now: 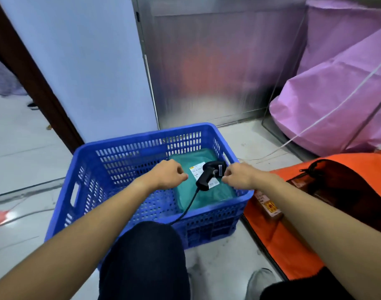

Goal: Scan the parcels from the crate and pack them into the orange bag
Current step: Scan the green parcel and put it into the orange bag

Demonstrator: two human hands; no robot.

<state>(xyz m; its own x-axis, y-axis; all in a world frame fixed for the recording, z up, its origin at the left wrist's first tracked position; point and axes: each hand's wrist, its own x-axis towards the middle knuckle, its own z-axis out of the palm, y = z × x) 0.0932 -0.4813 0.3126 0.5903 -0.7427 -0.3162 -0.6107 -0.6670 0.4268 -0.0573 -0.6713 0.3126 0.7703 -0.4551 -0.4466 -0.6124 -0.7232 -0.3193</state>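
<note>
Green mailer parcel [215,197] in blue crate [124,141] looks soft, light, slick; lift it by its edges. Your left grip [168,174] loosely curled, empty; right grip [241,176] at barcode scanner [209,176], hold unclear.

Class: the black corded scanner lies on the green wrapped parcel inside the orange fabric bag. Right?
No. The black corded scanner lies on the green wrapped parcel inside the blue slotted plastic crate; the head view shows it.
</note>
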